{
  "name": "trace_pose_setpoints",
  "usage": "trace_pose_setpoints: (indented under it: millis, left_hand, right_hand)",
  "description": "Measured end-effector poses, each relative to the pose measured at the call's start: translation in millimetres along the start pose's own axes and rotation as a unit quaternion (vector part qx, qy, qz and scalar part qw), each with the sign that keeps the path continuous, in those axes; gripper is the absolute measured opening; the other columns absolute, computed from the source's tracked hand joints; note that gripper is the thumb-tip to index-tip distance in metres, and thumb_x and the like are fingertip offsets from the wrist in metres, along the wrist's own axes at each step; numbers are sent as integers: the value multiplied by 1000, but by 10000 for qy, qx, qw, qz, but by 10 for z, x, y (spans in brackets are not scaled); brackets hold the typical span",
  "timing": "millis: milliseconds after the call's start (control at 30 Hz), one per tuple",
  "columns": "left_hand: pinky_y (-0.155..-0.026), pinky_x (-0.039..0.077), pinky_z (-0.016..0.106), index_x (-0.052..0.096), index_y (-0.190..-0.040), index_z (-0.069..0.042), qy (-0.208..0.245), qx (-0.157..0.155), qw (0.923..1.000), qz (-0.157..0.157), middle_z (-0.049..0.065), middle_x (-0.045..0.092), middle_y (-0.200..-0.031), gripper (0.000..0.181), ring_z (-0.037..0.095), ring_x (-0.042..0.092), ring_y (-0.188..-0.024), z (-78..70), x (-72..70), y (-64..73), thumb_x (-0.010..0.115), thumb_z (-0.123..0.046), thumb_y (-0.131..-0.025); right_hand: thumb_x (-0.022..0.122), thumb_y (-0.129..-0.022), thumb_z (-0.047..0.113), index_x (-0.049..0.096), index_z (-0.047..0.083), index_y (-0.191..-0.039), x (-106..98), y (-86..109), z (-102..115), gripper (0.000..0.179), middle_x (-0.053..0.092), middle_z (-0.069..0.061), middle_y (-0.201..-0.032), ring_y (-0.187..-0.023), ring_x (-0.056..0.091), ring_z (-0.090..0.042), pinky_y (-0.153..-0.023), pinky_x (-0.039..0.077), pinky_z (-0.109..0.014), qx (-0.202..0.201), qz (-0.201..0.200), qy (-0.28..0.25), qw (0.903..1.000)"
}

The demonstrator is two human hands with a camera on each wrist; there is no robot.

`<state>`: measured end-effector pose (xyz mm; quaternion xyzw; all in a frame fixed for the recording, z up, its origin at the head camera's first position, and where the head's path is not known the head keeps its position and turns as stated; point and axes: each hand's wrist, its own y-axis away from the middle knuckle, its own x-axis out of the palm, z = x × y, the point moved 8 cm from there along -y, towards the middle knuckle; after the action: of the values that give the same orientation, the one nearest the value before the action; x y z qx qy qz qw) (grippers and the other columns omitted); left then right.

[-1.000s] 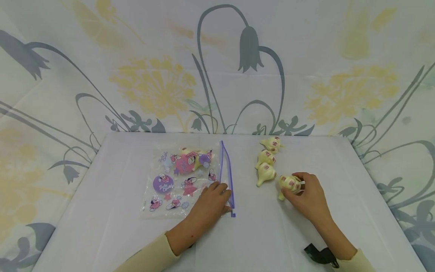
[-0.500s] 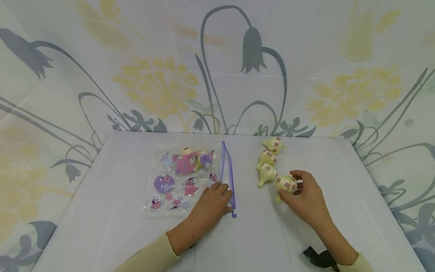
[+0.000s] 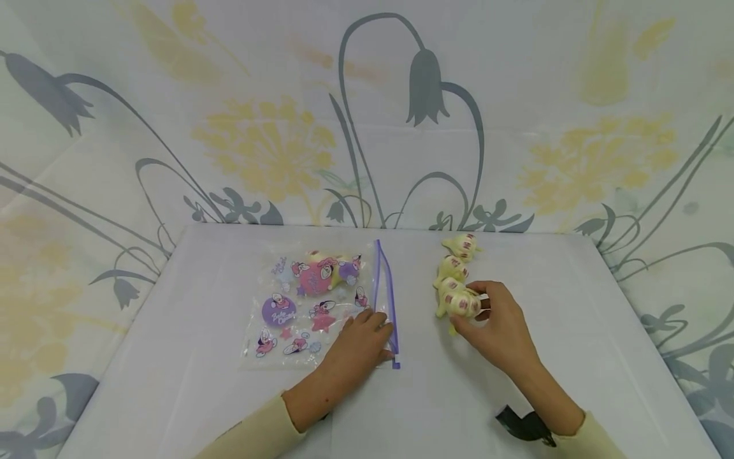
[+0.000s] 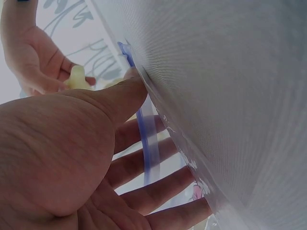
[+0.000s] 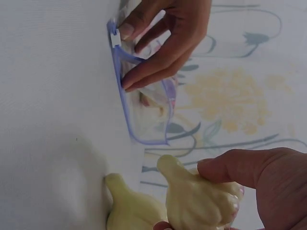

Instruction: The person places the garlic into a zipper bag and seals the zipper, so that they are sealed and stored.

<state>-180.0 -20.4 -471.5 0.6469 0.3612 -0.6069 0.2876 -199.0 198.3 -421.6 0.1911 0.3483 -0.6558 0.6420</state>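
My right hand [image 3: 504, 328] grips a pale yellow garlic bulb [image 5: 199, 203] between thumb and fingers, its neck sticking out past the thumb. In the head view this bulb overlaps another garlic bulb [image 3: 447, 288] on the table. Two more, a middle bulb [image 3: 452, 269] and a far bulb [image 3: 463, 245], continue the row toward the back. Left of them lies a clear printed zip bag [image 3: 279, 312], its mouth parted. My left hand [image 3: 358, 338] presses on the bag beside the purple zip [image 3: 392, 299], fingers fairly straight, thumb near the white slider [image 5: 115, 38]. Yellowish things show through the bag's film.
A white cloth covers the table [image 3: 172, 357], whose far edge meets a flower-printed curtain [image 3: 264, 146]. A black strap piece [image 3: 523, 424] hangs by the right sleeve [image 3: 590, 440].
My right hand has carried its garlic bulb leftward, from beside the row to over the nearest bulb. The left hand and the bag have stayed in place.
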Motion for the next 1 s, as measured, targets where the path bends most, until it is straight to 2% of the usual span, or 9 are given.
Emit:
trace_pose_setpoints:
  millis: [400,733,1000]
  left_hand:
    - [-103,56,54,72,-133,-13,5,-26,10000,15,7,65,-138,47,30,60,-132,-3,2,-2,77,-42,-96]
    - [-102,57,52,75,-130,-13,-94,-14,9999,-73,6,67,-135,46,29,61,-130,7,-5,-14,78,-43,-95]
    - [-100,59,51,75,-130,-13,-211,26,9997,-72,6,66,-134,46,28,61,-129,-8,-23,-11,78,-43,-95]
  right_hand:
    - [90,-82,10,61,-1,-131,248,-102,173,58,63,-13,-119,-95,66,-24,-80,61,-45,-277,101,-128,9995]
    - [89,-79,4,61,-3,-129,515,-197,340,57,63,-13,-118,-92,63,-20,-80,60,-43,-792,288,-231,9962]
    - [86,-83,6,63,-2,-128,739,-295,355,51,64,-13,-116,-92,64,-21,-81,59,-40,-771,547,-191,9953]
